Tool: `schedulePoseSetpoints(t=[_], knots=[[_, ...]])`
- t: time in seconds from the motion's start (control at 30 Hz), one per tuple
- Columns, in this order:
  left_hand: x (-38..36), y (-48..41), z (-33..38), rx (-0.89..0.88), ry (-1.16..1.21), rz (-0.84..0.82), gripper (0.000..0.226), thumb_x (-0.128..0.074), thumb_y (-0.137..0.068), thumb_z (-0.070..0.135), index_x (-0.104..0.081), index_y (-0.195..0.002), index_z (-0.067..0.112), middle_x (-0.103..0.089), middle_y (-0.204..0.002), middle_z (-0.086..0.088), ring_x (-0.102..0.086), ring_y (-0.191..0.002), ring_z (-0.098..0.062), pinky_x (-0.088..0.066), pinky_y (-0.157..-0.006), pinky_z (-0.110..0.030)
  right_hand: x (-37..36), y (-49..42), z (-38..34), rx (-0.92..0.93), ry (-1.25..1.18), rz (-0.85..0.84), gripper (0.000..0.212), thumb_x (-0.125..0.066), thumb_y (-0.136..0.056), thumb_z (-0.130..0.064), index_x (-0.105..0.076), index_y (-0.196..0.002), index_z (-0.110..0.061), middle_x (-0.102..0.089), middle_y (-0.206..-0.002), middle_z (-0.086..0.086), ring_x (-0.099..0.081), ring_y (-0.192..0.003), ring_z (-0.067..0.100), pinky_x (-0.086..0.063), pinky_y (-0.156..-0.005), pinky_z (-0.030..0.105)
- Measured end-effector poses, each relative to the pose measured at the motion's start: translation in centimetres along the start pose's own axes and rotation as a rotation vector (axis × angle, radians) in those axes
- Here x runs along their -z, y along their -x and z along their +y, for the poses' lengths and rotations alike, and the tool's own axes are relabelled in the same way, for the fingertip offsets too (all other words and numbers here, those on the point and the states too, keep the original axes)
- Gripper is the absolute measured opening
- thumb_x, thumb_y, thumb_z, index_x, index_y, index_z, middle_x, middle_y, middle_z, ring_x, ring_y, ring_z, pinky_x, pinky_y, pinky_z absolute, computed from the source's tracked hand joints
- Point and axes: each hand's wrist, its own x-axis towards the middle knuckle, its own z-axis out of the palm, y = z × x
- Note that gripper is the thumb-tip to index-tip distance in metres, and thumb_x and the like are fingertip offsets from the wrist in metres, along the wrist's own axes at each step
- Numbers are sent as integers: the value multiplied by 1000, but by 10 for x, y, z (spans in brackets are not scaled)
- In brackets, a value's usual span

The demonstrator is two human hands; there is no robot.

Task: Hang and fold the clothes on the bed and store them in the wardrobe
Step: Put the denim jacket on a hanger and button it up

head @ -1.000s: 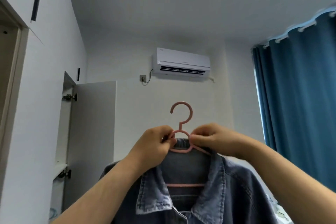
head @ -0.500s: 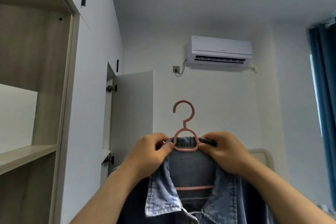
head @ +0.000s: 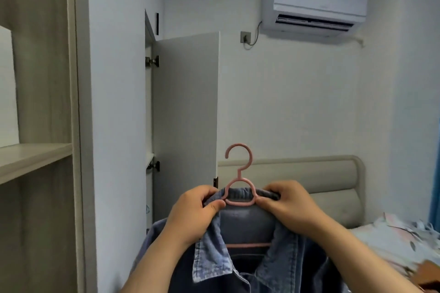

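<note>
A blue denim jacket [head: 247, 259] hangs on a pink plastic hanger [head: 238, 173], held up in front of me. My left hand [head: 194, 214] pinches the collar and the hanger's left shoulder. My right hand [head: 289, 202] grips the collar and the hanger's right shoulder. The hook points up, free of any rail. The open wardrobe [head: 35, 154] with a wooden shelf stands at the left. The bed [head: 395, 240] with patterned bedding lies at the lower right.
A white wardrobe door [head: 185, 114] stands open behind the hanger. A padded beige headboard [head: 309, 173] runs along the far wall, under an air conditioner [head: 314, 7]. A brown object [head: 426, 271] shows at the right edge. A blue curtain [head: 435, 197] hangs far right.
My view has swung left and down, bringing the wardrobe shelf, headboard and bed into sight. Both hands keep their hold on the collar and hanger.
</note>
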Motion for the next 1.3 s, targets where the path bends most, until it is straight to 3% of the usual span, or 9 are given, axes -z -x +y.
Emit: schedulePoseSetpoints(t=[0.27, 0.53, 0.7, 0.8, 0.93, 1.03, 1.2, 1.3], knots=[[-13, -32, -62, 52, 15, 111, 17, -68, -88, 28, -65, -83, 44, -67, -83, 24, -62, -81, 4, -53, -76, -31, -55, -51, 27, -9, -42, -43, 38, -71, -84, -34, -53, -58, -13, -40, -50, -6, -32, -48, 4, -27, -48, 24], [-46, -96, -147, 157, 11, 174, 19, -67, -89, 23, -68, -83, 41, -69, -85, 20, -64, -83, 1, -55, -78, -31, -138, -128, 101, -53, -171, -116, 27, -72, -82, -39, -60, -58, -41, -53, -51, -16, -43, -48, 1, -34, -48, 19], [-64, -143, -205, 283, -28, 188, 10, -67, -88, 31, -67, -82, 39, -69, -81, 13, -64, -80, -2, -53, -74, -25, -197, -183, 152, -107, -275, -192, 29, -75, -80, -32, -62, -54, -34, -56, -51, -14, -45, -48, -2, -35, -49, 17], [-68, -159, -230, 362, -24, 192, 14, -69, -85, 24, -68, -79, 37, -69, -81, 13, -63, -80, 0, -51, -73, -18, -221, -205, 167, -153, -303, -244, 17, -78, -76, -31, -70, -61, -28, -66, -60, -11, -55, -56, -2, -40, -52, 16], [-63, -173, -270, 438, -43, 247, 23, -71, -83, 15, -67, -73, 36, -69, -77, 12, -62, -78, 4, -48, -72, -12, -260, -234, 178, -140, -302, -333, 16, -78, -75, -32, -70, -67, -43, -68, -64, -15, -62, -67, -1, -43, -55, 13], [-61, -173, -296, 487, -47, 263, 22, -68, -85, 16, -66, -74, 35, -69, -80, 17, -62, -80, 3, -48, -71, -10, -289, -243, 181, -135, -293, -361, 20, -79, -75, -33, -68, -61, -42, -66, -62, -17, -59, -60, -2, -41, -53, 13], [-66, -178, -340, 510, -60, 322, 15, -64, -86, 15, -67, -78, 28, -69, -76, 5, -65, -78, -11, -53, -75, -27, -333, -254, 188, -131, -278, -351, 14, -73, -77, -42, -64, -70, -35, -61, -60, -12, -48, -52, 3, -35, -49, 19], [-71, -185, -364, 526, -57, 318, 13, -64, -86, 13, -67, -78, 22, -68, -77, 2, -64, -78, -12, -52, -74, -28, -357, -263, 200, -141, -279, -370, 16, -73, -77, -42, -63, -69, -33, -58, -57, -13, -45, -49, 3, -35, -48, 20]])
